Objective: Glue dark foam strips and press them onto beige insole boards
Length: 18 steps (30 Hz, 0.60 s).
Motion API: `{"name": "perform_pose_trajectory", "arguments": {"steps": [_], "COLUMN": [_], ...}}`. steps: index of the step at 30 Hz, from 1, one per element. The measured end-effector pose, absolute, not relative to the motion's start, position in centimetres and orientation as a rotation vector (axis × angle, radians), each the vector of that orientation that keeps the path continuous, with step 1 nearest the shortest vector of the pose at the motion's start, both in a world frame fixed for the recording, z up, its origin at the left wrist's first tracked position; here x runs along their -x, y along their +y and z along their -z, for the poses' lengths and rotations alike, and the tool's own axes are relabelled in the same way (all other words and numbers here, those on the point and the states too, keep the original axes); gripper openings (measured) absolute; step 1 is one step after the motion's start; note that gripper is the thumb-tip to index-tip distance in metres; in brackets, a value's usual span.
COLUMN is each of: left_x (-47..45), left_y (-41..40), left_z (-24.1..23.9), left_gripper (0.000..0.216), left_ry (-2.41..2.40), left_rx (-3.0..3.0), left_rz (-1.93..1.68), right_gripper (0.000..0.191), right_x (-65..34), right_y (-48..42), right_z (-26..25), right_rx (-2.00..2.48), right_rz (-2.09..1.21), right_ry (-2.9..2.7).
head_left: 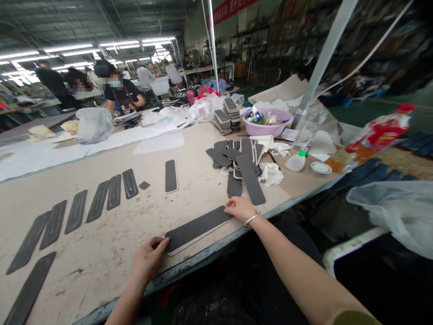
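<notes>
A long dark grey strip (pixel 198 226) lies on a pale backing piece near the table's front edge. My left hand (pixel 148 258) presses its fingertips on the strip's left end. My right hand (pixel 240 208), with a bracelet at the wrist, holds down the strip's right end with curled fingers. A loose pile of the same dark strips (pixel 241 164) lies just beyond my right hand.
A row of dark strips (pixel 76 211) is laid out at left, one alone (pixel 171 176) in the middle. Stacked pieces (pixel 227 116), a pink basin (pixel 268 122), a small bottle (pixel 295 162), a lid (pixel 320 168) and white rags (pixel 271 174) stand at right. Other people work at the far tables.
</notes>
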<state>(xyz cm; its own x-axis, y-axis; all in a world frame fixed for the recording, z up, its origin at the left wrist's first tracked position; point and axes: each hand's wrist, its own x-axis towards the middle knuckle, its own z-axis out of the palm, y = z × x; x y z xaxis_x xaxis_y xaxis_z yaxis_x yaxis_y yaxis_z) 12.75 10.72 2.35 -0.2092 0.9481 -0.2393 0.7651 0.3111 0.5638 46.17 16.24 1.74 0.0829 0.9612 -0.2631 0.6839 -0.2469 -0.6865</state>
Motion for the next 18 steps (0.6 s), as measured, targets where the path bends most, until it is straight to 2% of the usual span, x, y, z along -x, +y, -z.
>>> {"name": "perform_pose_trajectory", "arguments": {"steps": [5, 18], "left_x": [-12.82, -13.04], "left_y": [11.14, 11.35], "left_z": [-2.32, -2.4], "left_gripper": [0.035, 0.026], "left_ry": [2.069, 2.053], "left_rx": [-1.591, -1.609], "left_rz": [-0.218, -0.091], "right_gripper": [0.01, 0.014], "right_x": [-45.94, -46.1], "right_y": [16.62, 17.09], "right_z": [-1.85, -1.35], "right_rx": [2.045, 2.068], "right_rz": [-0.899, -0.853], "right_ry": [-1.687, -1.86]}}
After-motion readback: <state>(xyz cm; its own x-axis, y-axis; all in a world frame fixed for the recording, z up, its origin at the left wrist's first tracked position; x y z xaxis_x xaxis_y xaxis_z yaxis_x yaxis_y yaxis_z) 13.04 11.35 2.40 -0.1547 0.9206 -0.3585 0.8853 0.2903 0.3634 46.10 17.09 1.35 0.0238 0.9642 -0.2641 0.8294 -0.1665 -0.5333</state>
